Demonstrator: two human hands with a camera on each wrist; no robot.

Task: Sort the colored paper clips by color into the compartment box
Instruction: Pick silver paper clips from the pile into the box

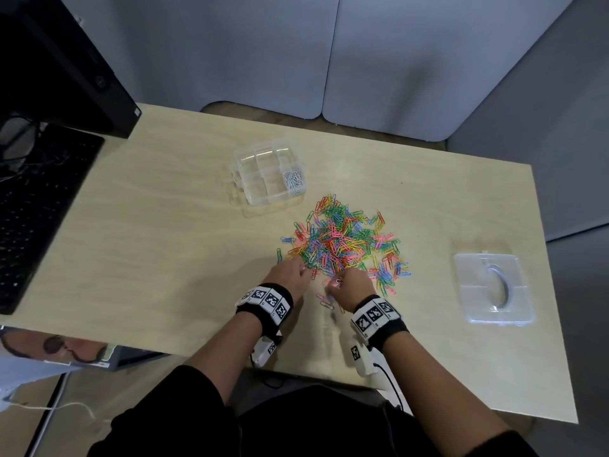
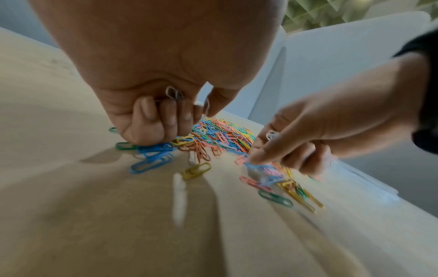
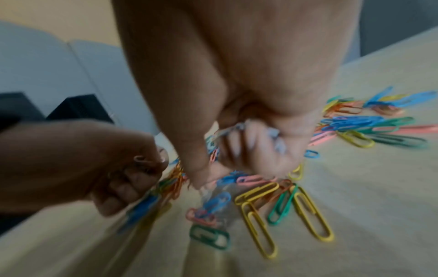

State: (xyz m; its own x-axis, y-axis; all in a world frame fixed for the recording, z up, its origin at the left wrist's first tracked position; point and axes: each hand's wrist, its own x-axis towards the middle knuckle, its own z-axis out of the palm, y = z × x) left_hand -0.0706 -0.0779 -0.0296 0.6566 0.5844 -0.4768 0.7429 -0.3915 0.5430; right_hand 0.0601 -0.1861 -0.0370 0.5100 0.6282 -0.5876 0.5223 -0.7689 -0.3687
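A heap of mixed colored paper clips (image 1: 346, 240) lies mid-table. Behind it to the left stands the clear compartment box (image 1: 268, 173); one right-hand compartment holds white clips (image 1: 294, 181). My left hand (image 1: 290, 275) sits at the heap's near left edge, fingers curled round a few white clips (image 2: 174, 93). My right hand (image 1: 349, 285) is at the near edge too, fingers curled round white clips (image 3: 239, 127), thumb and forefinger down among loose clips (image 3: 260, 202) on the table.
The box's clear lid (image 1: 492, 286) lies flat near the table's right edge. A black keyboard (image 1: 36, 206) and a dark computer case (image 1: 62, 61) fill the left side. Grey partition panels (image 1: 329, 54) stand behind the table. Bare tabletop (image 1: 164, 252) lies left of the heap.
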